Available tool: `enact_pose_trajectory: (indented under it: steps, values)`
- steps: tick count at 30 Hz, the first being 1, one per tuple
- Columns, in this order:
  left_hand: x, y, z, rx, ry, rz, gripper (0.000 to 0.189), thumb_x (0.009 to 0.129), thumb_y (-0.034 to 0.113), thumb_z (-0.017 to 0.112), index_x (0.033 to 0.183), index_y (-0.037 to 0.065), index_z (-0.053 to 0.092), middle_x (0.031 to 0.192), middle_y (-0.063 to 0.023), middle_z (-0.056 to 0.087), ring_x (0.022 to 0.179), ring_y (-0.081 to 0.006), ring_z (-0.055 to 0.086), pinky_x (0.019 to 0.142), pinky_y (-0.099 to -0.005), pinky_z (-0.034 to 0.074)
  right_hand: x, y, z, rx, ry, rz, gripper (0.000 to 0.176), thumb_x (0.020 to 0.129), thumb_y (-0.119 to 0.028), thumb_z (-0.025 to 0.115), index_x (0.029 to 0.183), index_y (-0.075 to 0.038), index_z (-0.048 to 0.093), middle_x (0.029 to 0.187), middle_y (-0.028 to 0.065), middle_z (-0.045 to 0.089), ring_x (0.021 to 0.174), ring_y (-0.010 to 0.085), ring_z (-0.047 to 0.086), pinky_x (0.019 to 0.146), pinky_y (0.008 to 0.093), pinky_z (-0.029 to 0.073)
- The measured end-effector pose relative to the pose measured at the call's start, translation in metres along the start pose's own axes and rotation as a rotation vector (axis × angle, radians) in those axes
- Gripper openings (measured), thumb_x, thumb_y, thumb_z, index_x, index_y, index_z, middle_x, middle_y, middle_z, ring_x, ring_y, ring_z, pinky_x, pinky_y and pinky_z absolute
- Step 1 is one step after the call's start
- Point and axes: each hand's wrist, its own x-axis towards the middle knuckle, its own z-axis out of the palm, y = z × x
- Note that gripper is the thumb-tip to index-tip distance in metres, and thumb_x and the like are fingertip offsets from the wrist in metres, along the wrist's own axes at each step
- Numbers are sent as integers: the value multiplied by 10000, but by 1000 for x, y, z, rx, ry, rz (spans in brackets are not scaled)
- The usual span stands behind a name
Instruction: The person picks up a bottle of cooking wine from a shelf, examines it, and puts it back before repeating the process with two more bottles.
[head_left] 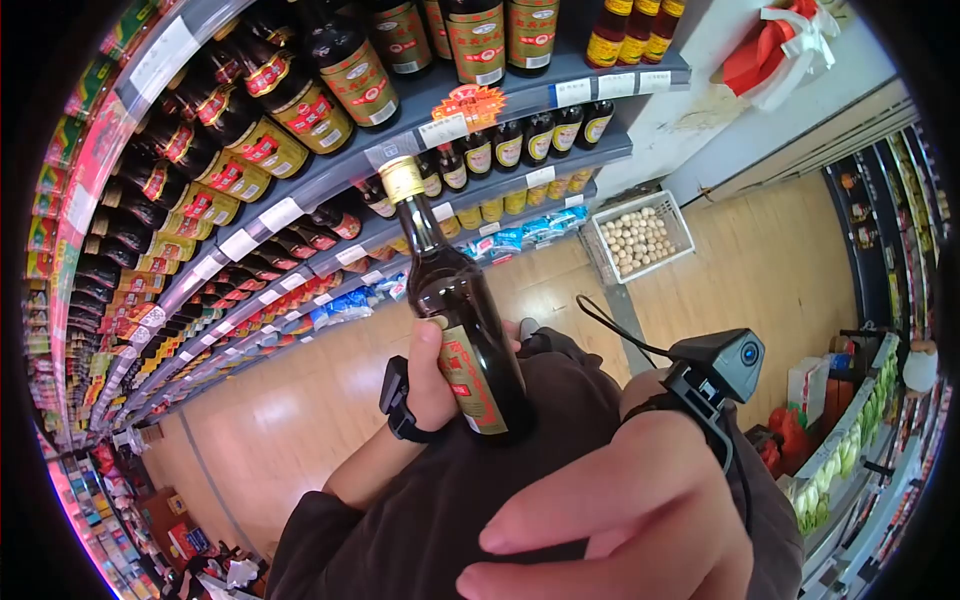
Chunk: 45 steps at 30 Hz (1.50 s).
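Observation:
My left hand (432, 378) is wrapped round a dark glass bottle (453, 290) with a gold cap and a red-and-gold label. The bottle leans slightly, its cap toward the shelves and its base close to my dark shirt. Part of the grip is hidden behind the glass. My right hand (640, 510) is large in the foreground at the lower right, below the bottle and apart from it. Its thumb and fingers are apart, with nothing between them. A small camera device (718, 370) is strapped to my right wrist; a black strap unit (398, 398) sits on the left.
Shelves (400, 150) of similar dark bottles curve along the left and top. A white crate (640, 235) of eggs stands on the wooden floor (310, 400). At the right is a rack with green vegetables (840, 450). A red-and-white bundle (775, 55) hangs by the wall.

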Motion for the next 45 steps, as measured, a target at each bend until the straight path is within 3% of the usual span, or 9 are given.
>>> enact_pose_trajectory:
  steps: [3, 6, 11, 13, 16, 19, 22, 26, 45]
  values:
    - [-3, 3, 3, 47, 31, 8, 768, 982, 643, 344, 1334, -22, 500, 1182, -225, 645, 1025, -319, 677, 875, -436, 578, 2, -20, 25, -11, 179, 292, 111, 596, -115, 533, 671, -43, 571, 673, 74, 501, 549, 217, 464, 597, 315, 492]
    - [-5, 0, 0, 27, 26, -3, 770, 977, 652, 352, 1341, -9, 504, 1195, -224, 640, 1042, -319, 673, 880, -440, 576, -11, 18, 28, 37, 70, -289, 120, 639, -104, 552, 618, -108, 434, 642, 2, 378, 519, 175, 365, 505, 266, 367]
    - [-9, 0, 4, -79, 91, -35, 785, 973, 661, 355, 1353, -10, 504, 1212, -219, 638, 1062, -312, 670, 900, -442, 568, -5, 19, -15, -62, -414, -156, 459, 756, -379, 769, 666, -127, 396, 704, 11, 442, 591, 170, 411, 492, 289, 389]
    - [-12, 6, 0, -206, 34, -231, 717, 991, 603, 378, 1338, -10, 512, 1219, -178, 643, 1066, -269, 665, 943, -387, 535, -8, 22, -25, 132, -402, 240, 102, 748, 40, 607, 717, -47, 564, 721, 72, 636, 653, 277, 624, 575, 396, 480]
    - [10, 2, 3, 82, -39, 128, 588, 1019, 485, 409, 1328, -6, 507, 1213, -151, 638, 1091, -223, 648, 954, -371, 519, -36, 56, -43, 31, -409, 412, 162, 767, 13, 601, 912, -49, 559, 965, 149, 622, 833, 271, 604, 738, 396, 483]
    - [0, -1, -4, 159, 89, 37, 609, 1014, 518, 326, 1313, 18, 502, 1123, -151, 665, 1018, -244, 669, 901, -368, 536, -85, 78, -59, -122, -373, 694, 400, 861, -41, 593, 1237, -48, 454, 1371, 192, 463, 1168, 225, 507, 1013, 381, 401]
    - [1, 1, -2, 154, 56, 59, 646, 1020, 547, 332, 1338, 10, 500, 1166, -160, 660, 1046, -232, 670, 905, -349, 547, -114, 83, -60, 111, -197, 1057, 551, 926, -81, 611, 1416, -9, 369, 1390, 167, 442, 1259, 243, 469, 1052, 375, 382]
    - [5, -8, -6, 131, 70, 78, 672, 1020, 567, 340, 1359, 4, 483, 1195, -162, 648, 1072, -251, 660, 946, -376, 533, -126, 80, -61, 333, -240, 1187, 695, 998, -132, 549, 1553, -11, 147, 1474, 162, 386, 1362, 245, 407, 1135, 393, 314]
    - [6, -11, -6, 74, 150, 98, 622, 1036, 517, 358, 1375, 10, 481, 1260, -150, 622, 1128, -234, 637, 986, -375, 506, -124, 78, -48, 393, -197, 1233, 715, 1014, -137, 518, 1572, -6, 91, 1528, 159, 338, 1414, 224, 346, 1169, 361, 250]
